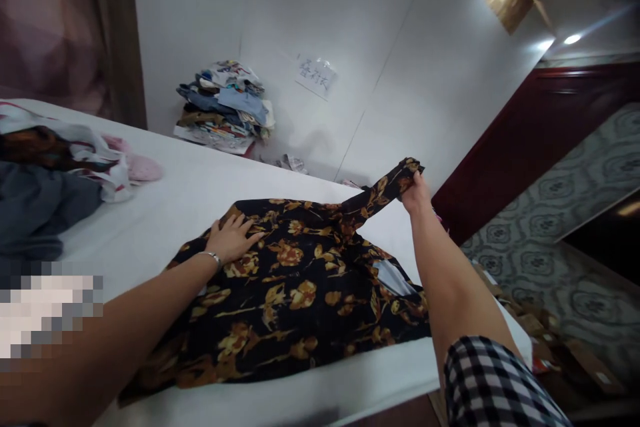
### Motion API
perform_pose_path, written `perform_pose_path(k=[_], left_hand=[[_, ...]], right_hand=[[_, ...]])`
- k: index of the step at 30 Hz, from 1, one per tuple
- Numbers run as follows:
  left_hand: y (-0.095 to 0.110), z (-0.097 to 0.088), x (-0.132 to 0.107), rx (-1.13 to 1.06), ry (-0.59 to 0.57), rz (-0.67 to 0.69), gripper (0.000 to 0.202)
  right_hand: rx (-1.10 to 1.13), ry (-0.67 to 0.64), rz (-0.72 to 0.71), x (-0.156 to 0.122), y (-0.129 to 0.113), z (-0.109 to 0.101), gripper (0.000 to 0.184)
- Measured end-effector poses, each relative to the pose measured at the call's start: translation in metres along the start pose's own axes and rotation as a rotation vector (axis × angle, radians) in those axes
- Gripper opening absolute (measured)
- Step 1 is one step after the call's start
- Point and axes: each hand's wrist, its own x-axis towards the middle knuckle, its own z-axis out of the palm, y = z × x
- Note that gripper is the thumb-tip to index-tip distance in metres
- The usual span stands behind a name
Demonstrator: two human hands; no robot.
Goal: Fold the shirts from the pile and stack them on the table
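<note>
Black fabric shirt w/ golden-brown flower print (300,293) lies spread on the white padded surface (175,200), over its near right corner. The hem end reaches toward the near edge and the upper part lies toward the surface's middle.

L hand (231,239): open, palm down, fingers spread flat, pressing on the shirt's far-left part; not gripping anything. Thin silver bracelet (213,257) on that wrist.

R hand (414,197): closed in a pinch on the end of the shirt's sleeve (380,193), held up off the surface just past its right edge. The sleeve runs taut from the hand down to the shirt body. The cuff tip sticks out above the fingers. Black-and-white checked cuff (490,380) of the person's own garment shows on the R upper arm, bottom of view.

A pale grey-white patch (393,277) shows on the shirt near the R forearm; can't tell what it is.

Left edge of surface: loose heap w/ a grey-blue cloth (40,207), a white patterned cloth (75,147) on top of it, and a pink soft item (137,167) just beside, all well apart from the shirt.

Far edge, against the white wall: stack of folded mixed-colour clothes (225,107). A handwritten paper label (316,77) is stuck on the wall right of it; the writing isn't legible.

Beyond the right edge: grey patterned carpet (550,227) and brown cardboard scraps (550,340) on the floor.
</note>
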Motion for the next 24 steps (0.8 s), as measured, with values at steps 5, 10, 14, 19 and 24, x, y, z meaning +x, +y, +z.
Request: perform_pose_path(k=[5,10,14,19,24], left_hand=[[0.005,-0.024,0.022,0.025,0.123,-0.028,0.057],[0.014,-0.037,0.054,0.095,-0.008,0.026,0.072],[0.015,-0.032,0.072,0.100,-0.174,0.045,0.084],[0.009,-0.027,0.078,0.112,-0.240,0.026,0.084],[0.004,-0.037,0.073,0.152,-0.175,0.020,0.053]], right_hand=[[0.048,-0.121,-0.034,-0.003,-0.024,0.002,0.006],[0.119,-0.211,-0.003,-0.014,-0.026,0.014,0.014],[0.139,-0.260,0.019,-0.021,-0.027,0.016,0.017],[0.124,-0.254,-0.003,-0.021,-0.032,0.017,0.024],[0.098,-0.240,-0.026,-0.016,-0.033,0.018,0.031]])
